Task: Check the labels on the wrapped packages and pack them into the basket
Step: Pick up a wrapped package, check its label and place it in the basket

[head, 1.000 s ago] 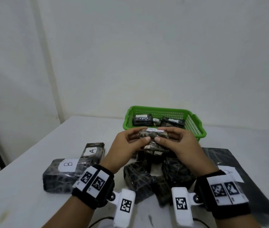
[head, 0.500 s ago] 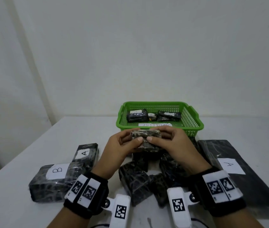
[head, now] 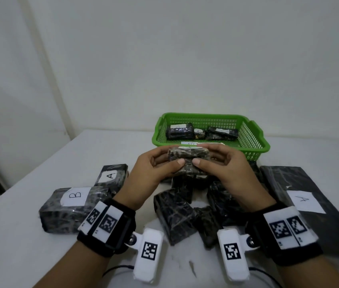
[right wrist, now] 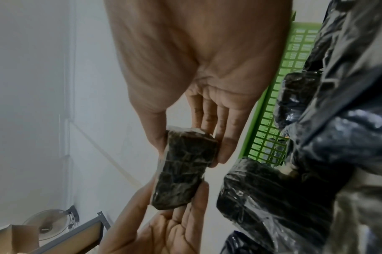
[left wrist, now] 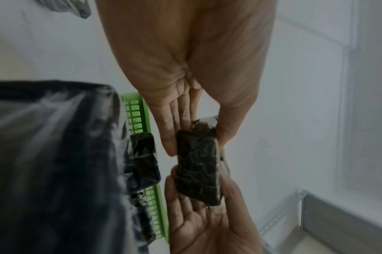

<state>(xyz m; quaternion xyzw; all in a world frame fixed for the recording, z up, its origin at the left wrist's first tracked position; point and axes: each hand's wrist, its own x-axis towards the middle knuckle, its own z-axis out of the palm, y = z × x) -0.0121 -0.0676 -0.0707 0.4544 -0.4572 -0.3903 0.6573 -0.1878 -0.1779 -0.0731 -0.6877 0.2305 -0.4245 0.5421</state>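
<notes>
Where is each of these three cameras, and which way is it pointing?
Head: worn on the head, looking forward and down at the table, green basket and both hands with their wristbands.
Left wrist: sits on the left wrist, looking along the left hand to its fingers.
Right wrist: sits on the right wrist, looking along the right hand.
All three share the small wrapped package that both hands hold.

One basket (head: 253, 140), two hands (head: 149, 173).

Both hands (head: 189, 169) have turned the small dark plastic-wrapped package (head: 188, 157) flatter, just before the green plastic basket (head: 253, 140).
</notes>
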